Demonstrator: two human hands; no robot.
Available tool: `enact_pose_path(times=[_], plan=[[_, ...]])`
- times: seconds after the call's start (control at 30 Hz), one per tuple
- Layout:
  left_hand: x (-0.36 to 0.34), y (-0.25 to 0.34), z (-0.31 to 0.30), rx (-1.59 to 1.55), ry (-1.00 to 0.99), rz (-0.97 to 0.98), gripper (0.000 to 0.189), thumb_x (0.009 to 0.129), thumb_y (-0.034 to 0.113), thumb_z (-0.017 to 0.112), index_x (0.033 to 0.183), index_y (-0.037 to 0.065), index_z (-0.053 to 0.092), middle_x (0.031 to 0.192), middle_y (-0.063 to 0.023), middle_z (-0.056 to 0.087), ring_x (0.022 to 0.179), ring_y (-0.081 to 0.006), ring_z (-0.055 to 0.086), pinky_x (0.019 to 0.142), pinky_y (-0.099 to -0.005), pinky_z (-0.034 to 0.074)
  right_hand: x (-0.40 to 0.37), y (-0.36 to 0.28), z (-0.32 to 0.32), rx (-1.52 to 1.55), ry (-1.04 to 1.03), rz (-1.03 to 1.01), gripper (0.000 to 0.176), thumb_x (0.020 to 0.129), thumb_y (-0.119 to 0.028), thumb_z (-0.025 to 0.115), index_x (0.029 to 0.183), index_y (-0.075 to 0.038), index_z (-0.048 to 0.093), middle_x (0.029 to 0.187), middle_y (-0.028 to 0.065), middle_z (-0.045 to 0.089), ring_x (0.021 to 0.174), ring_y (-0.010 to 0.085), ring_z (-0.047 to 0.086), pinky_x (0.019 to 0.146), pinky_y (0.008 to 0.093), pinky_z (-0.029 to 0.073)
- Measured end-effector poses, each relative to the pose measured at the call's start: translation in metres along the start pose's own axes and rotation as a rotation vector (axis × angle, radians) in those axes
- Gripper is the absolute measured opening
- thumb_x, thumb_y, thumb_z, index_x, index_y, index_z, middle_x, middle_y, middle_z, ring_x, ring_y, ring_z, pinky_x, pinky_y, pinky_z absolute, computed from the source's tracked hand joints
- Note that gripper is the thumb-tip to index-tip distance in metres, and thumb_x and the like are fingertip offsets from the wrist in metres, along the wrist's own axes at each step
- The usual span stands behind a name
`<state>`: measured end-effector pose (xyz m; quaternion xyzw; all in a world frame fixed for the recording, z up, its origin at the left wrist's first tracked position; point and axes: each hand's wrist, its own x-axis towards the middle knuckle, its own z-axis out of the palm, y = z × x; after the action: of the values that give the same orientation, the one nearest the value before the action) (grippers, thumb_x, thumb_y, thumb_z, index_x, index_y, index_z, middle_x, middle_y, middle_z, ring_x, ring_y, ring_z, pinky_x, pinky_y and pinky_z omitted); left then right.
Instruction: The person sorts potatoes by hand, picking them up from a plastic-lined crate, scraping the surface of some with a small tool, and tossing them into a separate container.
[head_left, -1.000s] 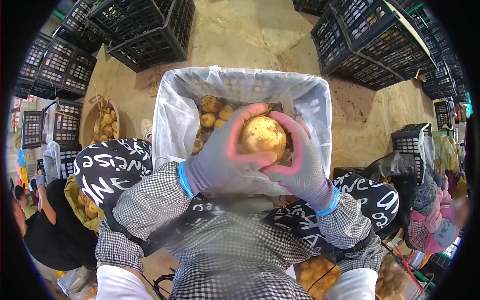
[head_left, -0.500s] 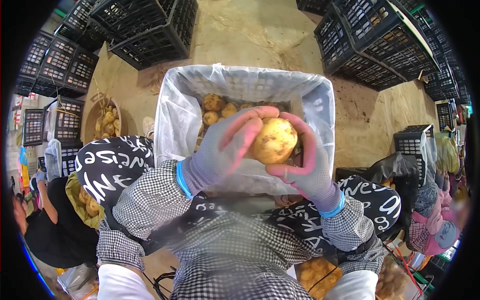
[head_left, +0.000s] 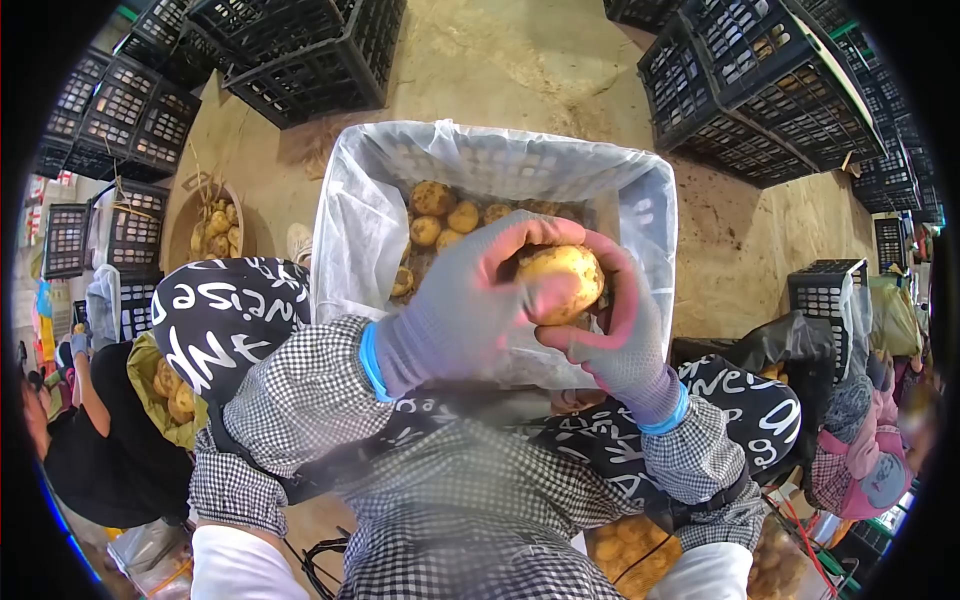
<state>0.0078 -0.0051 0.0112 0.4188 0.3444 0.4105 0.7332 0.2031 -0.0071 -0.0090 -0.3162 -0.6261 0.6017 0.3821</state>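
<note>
Both my hands wear grey gloves with pinkish fingers and hold one large yellow potato with brown dirt patches. My left hand wraps round its left side, thumb across the front. On the right side, my right hand curls its fingers over the top and its thumb below. They hold it above a crate lined with white sheeting. Inside, several potatoes lie at the back left; my hands hide part of the contents.
Stacked black crates stand at the back left and back right. A round basket of potatoes is at the left. Co-workers sit at the left and right. A bag of potatoes lies at the bottom.
The potato has turned between my hands and shows a different side. My left hand has moved slightly right, its thumb now over the potato's front. The view has shifted a little.
</note>
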Motion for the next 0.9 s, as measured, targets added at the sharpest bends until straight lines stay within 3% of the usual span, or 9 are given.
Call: enact_pose_path(times=[0.03, 0.1, 0.27, 0.37, 0.47, 0.57, 0.67, 0.7, 0.9], plan=[[0.001, 0.005, -0.011, -0.061, -0.028, -0.043, 0.05, 0.085, 0.017, 0.075, 0.126, 0.0, 0.052, 0.123, -0.0073, 0.056, 0.111, -0.0137, 0.056, 0.096, -0.0283, 0.049, 0.014, -0.008, -0.002, 0.067, -0.129, -0.157, 0.092, 0.063, 0.003, 0.086, 0.141, 0.0, 0.036, 0.132, 0.0096, 0.048, 0.123, 0.0194, 0.05, 0.105, 0.0333, 0.041], [0.002, 0.005, -0.016, -0.125, -0.037, -0.09, 0.048, 0.087, 0.019, 0.074, 0.125, -0.001, 0.053, 0.122, -0.0074, 0.056, 0.112, -0.0138, 0.056, 0.096, -0.0279, 0.049, 0.015, -0.011, -0.002, 0.214, -0.153, -0.167, 0.094, 0.062, 0.002, 0.087, 0.141, 0.0, 0.036, 0.132, 0.0096, 0.048, 0.123, 0.0194, 0.05, 0.105, 0.0335, 0.042], [0.002, 0.003, 0.007, 0.025, 0.03, 0.019, 0.049, 0.094, 0.036, 0.064, 0.124, -0.002, 0.055, 0.122, -0.0086, 0.058, 0.112, -0.0151, 0.057, 0.098, -0.0281, 0.048, -0.006, -0.008, 0.003, 0.37, 0.188, 0.307, 0.097, 0.061, 0.0, 0.089, 0.141, 0.0, 0.034, 0.133, 0.0096, 0.048, 0.123, 0.0193, 0.05, 0.104, 0.0335, 0.043], [0.0, 0.002, 0.0, 0.053, -0.025, 0.001, 0.054, 0.093, 0.035, 0.064, 0.131, -0.001, 0.05, 0.124, -0.0082, 0.057, 0.116, -0.017, 0.057, 0.099, -0.032, 0.048, -0.009, 0.001, 0.004, 0.14, 0.184, 0.208, 0.079, 0.068, 0.001, 0.08, 0.137, -0.002, 0.042, 0.128, 0.0099, 0.052, 0.118, 0.0192, 0.053, 0.1, 0.0355, 0.046], [-0.002, 0.005, -0.019, -0.122, -0.068, -0.075, 0.066, 0.088, 0.033, 0.072, 0.135, -0.002, 0.044, 0.128, -0.0092, 0.052, 0.116, -0.0142, 0.054, 0.1, -0.0279, 0.046, -0.008, -0.003, 0.007, 0.32, 0.158, 0.218, 0.095, 0.066, -0.004, 0.087, 0.143, 0.0, 0.032, 0.132, 0.0111, 0.049, 0.122, 0.0197, 0.051, 0.102, 0.0332, 0.045], [0.003, 0.008, 0.002, 0.053, 0.063, -0.088, 0.071, 0.086, 0.028, 0.075, 0.14, -0.001, 0.039, 0.131, -0.0109, 0.049, 0.119, -0.0151, 0.052, 0.1, -0.0279, 0.047, -0.004, -0.007, 0.005, 0.349, 0.215, 0.184, 0.087, 0.074, -0.012, 0.083, 0.144, 0.002, 0.033, 0.134, 0.0124, 0.048, 0.123, 0.0197, 0.05, 0.104, 0.0335, 0.042], [0.005, -0.012, -0.004, -0.116, -0.041, -0.034, 0.077, 0.084, 0.026, 0.077, 0.144, 0.002, 0.034, 0.134, -0.0121, 0.047, 0.12, -0.0171, 0.051, 0.099, -0.0286, 0.047, -0.004, -0.007, -0.007, -0.197, 0.169, 0.059, 0.077, 0.084, -0.022, 0.075, 0.143, 0.004, 0.035, 0.134, 0.0131, 0.048, 0.125, 0.0204, 0.048, 0.103, 0.0329, 0.042], [0.005, -0.009, -0.004, -0.106, -0.021, -0.055, 0.079, 0.083, 0.024, 0.078, 0.144, 0.002, 0.034, 0.134, -0.012, 0.047, 0.12, -0.0175, 0.052, 0.098, -0.0286, 0.047, -0.003, -0.012, -0.017, -0.552, 0.115, -0.106, 0.061, 0.094, -0.021, 0.062, 0.144, 0.004, 0.036, 0.125, 0.0121, 0.055, 0.119, 0.0194, 0.053, 0.097, 0.0304, 0.045], [0.0, 0.014, 0.003, 0.037, -0.028, -0.126, 0.082, 0.077, 0.017, 0.082, 0.142, 0.0, 0.036, 0.131, -0.0107, 0.048, 0.119, -0.0182, 0.054, 0.098, -0.0299, 0.049, -0.003, -0.011, -0.033, -0.404, 0.253, -0.098, 0.05, 0.102, -0.007, 0.038, 0.15, 0.0, 0.026, 0.082, 0.0007, 0.051, 0.07, 0.006, 0.047, 0.065, 0.0196, 0.042]])
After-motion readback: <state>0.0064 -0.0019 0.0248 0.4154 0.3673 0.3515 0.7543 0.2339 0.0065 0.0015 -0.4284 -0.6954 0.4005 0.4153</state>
